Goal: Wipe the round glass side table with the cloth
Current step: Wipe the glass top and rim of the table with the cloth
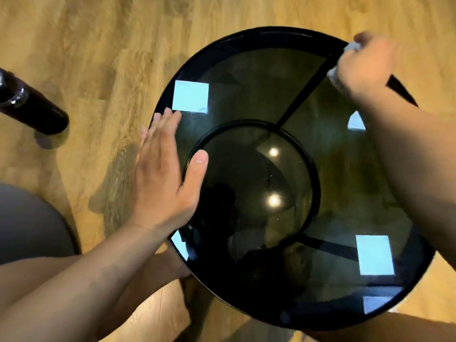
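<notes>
at the glass table's [246, 82] far rim the right hand [362, 67] is fisted round the cloth [351, 46]; the left hand [162, 174] lies flat and open, empty, on the near-left edge. lean too hard and it could tip.

Left hand [164, 178] on table's [246, 40] left rim, cloth [351, 48] at far-right edge, bottle [32, 104] far left.

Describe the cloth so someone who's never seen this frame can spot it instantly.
Start at the round glass side table with its dark rim, filling the middle of the view. Follow its rim to the far right edge, where the right hand presses down. The cloth is the crumpled white wad poking out around that hand, matte and wrinkled, unlike the flat, bright rectangular reflections on the glass.
</notes>
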Demonstrator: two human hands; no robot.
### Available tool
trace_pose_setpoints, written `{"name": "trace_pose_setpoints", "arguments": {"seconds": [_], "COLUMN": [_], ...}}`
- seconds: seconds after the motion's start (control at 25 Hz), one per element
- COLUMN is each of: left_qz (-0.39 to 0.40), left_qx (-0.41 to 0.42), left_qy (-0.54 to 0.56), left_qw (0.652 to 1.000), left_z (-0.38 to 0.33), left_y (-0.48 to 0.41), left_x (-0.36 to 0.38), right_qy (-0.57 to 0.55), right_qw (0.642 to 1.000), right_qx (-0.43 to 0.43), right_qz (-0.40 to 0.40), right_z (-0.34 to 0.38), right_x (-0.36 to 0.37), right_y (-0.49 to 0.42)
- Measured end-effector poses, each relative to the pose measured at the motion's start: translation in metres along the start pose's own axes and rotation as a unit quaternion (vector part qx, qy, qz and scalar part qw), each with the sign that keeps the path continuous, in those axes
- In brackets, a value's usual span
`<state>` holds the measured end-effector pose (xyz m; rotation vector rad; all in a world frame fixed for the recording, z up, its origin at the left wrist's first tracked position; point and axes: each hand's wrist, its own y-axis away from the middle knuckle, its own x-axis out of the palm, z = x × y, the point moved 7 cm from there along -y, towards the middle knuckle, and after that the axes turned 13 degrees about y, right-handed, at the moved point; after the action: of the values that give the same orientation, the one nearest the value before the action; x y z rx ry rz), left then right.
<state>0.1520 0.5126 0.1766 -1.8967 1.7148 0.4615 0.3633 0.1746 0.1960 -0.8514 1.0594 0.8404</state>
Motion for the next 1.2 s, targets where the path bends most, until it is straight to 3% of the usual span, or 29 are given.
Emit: {"name": "trace_pose_setpoints", "arguments": {"seconds": [0.08, 0.16, 0.32, 0.36, 0.4, 0.44, 0.48, 0.6, 0.72, 0.8, 0.84, 0.96, 1.04, 1.12, 1.2], "left_qz": [-0.007, -0.013, -0.039, -0.048, -0.056, -0.027, -0.098, -0.078, -0.025, -0.019, -0.016, -0.015, -0.035, -0.041, -0.041], "left_qx": [-0.004, -0.001, -0.013, -0.052, -0.110, -0.120, -0.076, 0.023, -0.006, -0.004, 0.004, 0.011, 0.004, -0.001, 0.008], "left_qy": [0.004, 0.009, 0.074, 0.050, 0.118, 0.143, 0.126, 0.117, 0.078, 0.037, 0.023, 0.018, 0.032, 0.043, 0.039], "left_qw": [1.000, 1.000, 0.996, 0.996, 0.985, 0.982, 0.984, 0.990, 0.997, 0.999, 1.000, 1.000, 0.999, 0.998, 0.998], "left_z": [-0.003, -0.008, -0.001, -0.009, -0.020, -0.020, -0.027, -0.027, 0.003, -0.009, -0.012, -0.006, -0.005, -0.005, -0.008], "left_y": [-0.004, 0.000, 0.000, -0.009, -0.007, -0.004, 0.003, 0.005, 0.011, 0.005, 0.005, 0.006, 0.005, 0.003, 0.002], "left_x": [0.003, 0.000, -0.004, 0.008, 0.011, 0.015, 0.009, -0.001, -0.008, -0.001, 0.001, -0.004, -0.004, -0.005, -0.006], "right_qy": [0.004, -0.019, -0.088, -0.122, -0.157, -0.186, -0.207, -0.192, -0.118, -0.039, -0.002, 0.057, 0.060, 0.018, -0.042], "right_qw": [0.999, 0.987, 0.925, 0.895, 0.858, 0.828, 0.814, 0.808, 0.800, 0.821, 0.854, 0.972, 0.992, 0.991, 0.966], "right_qx": [-0.053, -0.159, -0.353, -0.403, -0.452, -0.483, -0.489, -0.488, -0.515, -0.509, -0.471, -0.189, -0.081, -0.119, -0.242], "right_qz": [0.001, 0.032, 0.110, 0.149, 0.187, 0.215, 0.235, 0.268, 0.284, 0.254, 0.221, 0.129, 0.081, 0.061, 0.083], "right_z": [0.071, 0.148, 0.214, 0.212, 0.202, 0.188, 0.169, 0.084, -0.026, -0.085, -0.105, -0.141, -0.125, -0.065, 0.019], "right_x": [0.021, 0.036, 0.028, 0.023, 0.014, 0.003, -0.007, -0.032, -0.064, -0.081, -0.085, -0.090, -0.086, -0.072, -0.056], "right_y": [0.016, 0.053, 0.158, 0.190, 0.223, 0.253, 0.277, 0.336, 0.364, 0.333, 0.306, 0.221, 0.223, 0.276, 0.341]}}
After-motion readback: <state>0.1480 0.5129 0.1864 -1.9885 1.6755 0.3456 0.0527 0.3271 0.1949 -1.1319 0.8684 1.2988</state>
